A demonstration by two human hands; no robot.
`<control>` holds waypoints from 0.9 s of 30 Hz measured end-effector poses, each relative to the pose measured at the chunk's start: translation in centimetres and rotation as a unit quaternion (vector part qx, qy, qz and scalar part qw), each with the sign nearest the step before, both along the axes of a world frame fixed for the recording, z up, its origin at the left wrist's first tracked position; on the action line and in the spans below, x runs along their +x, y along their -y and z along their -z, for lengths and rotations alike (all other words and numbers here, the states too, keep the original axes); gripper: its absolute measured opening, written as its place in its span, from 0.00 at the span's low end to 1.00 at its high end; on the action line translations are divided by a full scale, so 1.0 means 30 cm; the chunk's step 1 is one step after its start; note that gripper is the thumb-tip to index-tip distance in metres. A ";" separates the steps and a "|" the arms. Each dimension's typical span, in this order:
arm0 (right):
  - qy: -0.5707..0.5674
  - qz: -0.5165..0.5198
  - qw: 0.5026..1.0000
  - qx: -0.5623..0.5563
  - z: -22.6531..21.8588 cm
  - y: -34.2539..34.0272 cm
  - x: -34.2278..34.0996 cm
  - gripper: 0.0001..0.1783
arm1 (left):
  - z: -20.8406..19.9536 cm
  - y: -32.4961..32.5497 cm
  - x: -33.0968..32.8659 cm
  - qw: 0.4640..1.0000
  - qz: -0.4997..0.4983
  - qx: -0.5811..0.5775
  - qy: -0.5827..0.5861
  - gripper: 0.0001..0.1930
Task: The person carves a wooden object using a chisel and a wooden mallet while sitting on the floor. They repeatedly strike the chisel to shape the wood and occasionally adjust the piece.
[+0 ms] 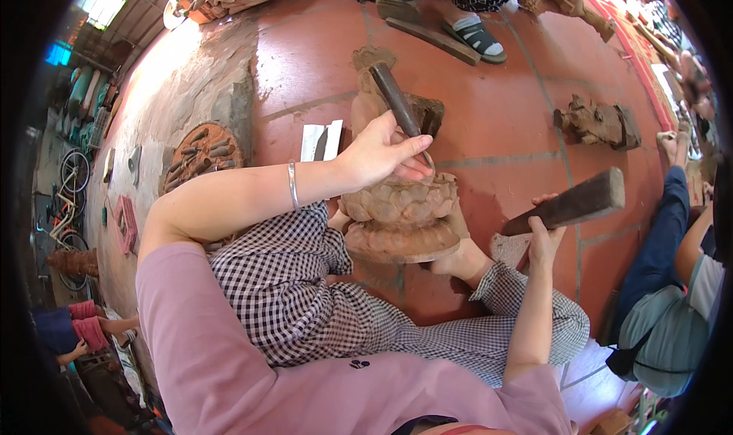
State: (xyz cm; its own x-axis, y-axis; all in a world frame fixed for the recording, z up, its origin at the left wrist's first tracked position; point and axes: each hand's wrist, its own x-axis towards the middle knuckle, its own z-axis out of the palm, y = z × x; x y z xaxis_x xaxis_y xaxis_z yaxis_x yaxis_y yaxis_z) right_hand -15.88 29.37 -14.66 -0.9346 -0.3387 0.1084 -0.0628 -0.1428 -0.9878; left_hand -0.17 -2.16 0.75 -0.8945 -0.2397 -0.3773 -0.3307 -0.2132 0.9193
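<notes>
My left hand (389,154) is closed around a carving chisel (395,99) with a dark round handle. The chisel's lower end is at a carved wooden figure (401,202), which has a lotus-petal base; my hand partly covers the figure. Its base is toward me and its narrower end reaches away. My bare feet are on either side of the base. Off to the right, my right hand (544,240) grips a dark, squared wooden mallet (576,198), held apart from the chisel. Beside my left wrist lies a white sheet (311,137) with a dark blade-like shape on it.
A round tray (238,139) of chisels lies to the left. A rough wood block (599,123) rests on the tiles at right. Far ahead are a plank (433,41) and another person's sandalled foot (477,36). Another person (664,313) sits at right; bicycles (72,206) stand far left.
</notes>
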 end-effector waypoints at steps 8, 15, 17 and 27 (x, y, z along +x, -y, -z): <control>-0.037 -0.016 0.996 0.077 -0.010 0.054 0.027 0.27 | 0.033 0.022 0.006 0.996 0.050 -0.075 -0.020 0.14; -0.015 -0.014 0.998 0.064 -0.020 0.053 0.017 0.26 | 0.028 0.012 -0.006 0.994 0.067 -0.082 -0.018 0.11; -0.008 0.002 0.998 0.066 -0.005 0.040 0.023 0.26 | 0.049 0.009 -0.008 0.994 0.072 -0.077 -0.029 0.11; -0.029 0.015 0.997 0.075 -0.036 0.059 0.022 0.15 | 0.053 0.034 -0.019 0.997 0.049 -0.038 -0.045 0.13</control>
